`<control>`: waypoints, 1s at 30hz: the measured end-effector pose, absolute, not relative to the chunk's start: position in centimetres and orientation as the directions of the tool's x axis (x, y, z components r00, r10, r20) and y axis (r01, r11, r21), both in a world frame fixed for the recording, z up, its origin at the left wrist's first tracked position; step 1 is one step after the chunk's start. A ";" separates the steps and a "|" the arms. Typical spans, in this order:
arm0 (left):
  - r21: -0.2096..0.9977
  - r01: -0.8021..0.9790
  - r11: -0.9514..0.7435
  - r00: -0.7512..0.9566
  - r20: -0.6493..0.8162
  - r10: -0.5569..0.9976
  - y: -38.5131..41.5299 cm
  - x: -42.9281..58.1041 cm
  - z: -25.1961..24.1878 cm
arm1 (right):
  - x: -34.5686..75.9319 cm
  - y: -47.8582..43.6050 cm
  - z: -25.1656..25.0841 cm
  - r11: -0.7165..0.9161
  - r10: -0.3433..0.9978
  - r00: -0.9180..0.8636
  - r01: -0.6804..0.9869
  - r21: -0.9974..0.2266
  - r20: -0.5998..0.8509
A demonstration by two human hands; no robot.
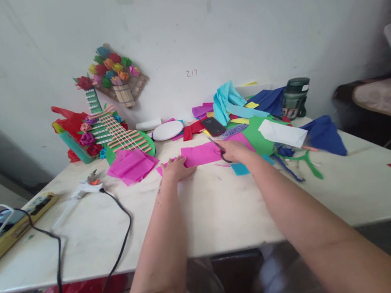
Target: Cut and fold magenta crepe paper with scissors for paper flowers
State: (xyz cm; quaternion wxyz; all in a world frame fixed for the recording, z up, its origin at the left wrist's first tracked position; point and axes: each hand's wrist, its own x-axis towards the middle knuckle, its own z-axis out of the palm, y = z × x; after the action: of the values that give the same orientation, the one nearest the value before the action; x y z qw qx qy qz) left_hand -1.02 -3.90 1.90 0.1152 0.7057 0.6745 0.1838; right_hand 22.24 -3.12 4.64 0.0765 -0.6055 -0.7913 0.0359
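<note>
A strip of bright pink paper (200, 155) lies across the middle of the table under both my hands. My left hand (176, 168) rests on its left end, palm down with the fingers stretched out. In my right hand (234, 151) is a pair of dark scissors (223, 152), over the strip's right part; the blades point up and to the left. How my right fingers sit in the handles is partly hidden. A folded pink sheet (133, 166) lies left of my left hand. A small blue paper piece (240, 169) is just below my right wrist.
Behind my hands lie a black phone (213, 126), green paper (258, 136) and crumpled light-blue paper (227, 98). A dark green bottle (295, 98) stands back right. Left are a stick-and-flower craft (122, 134), a glue gun (88, 187), its black cord (128, 227) and a power strip (36, 205).
</note>
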 end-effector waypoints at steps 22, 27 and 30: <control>0.384 0.922 -0.053 0.002 0.132 0.991 -4.0 0.9 1.4 | 20.0 -4.0 4.5 0.315 0.943 -0.293 0.938 -0.146 0.156; 0.455 0.890 -0.042 -0.040 0.169 0.985 -4.0 0.7 1.4 | 21.3 -3.3 3.9 0.283 0.955 -0.258 0.941 -0.187 0.148; 0.486 0.873 -0.039 -0.081 0.225 0.971 -3.7 0.4 1.0 | 22.2 -2.6 3.5 0.235 0.965 -0.205 0.953 -0.191 0.163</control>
State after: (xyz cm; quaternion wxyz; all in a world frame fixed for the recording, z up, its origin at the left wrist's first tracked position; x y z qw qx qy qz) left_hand 0.41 -3.65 0.96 0.0931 0.6713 0.6867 0.2627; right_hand 22.23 -2.60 3.55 0.1242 -0.6180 -0.7759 0.0240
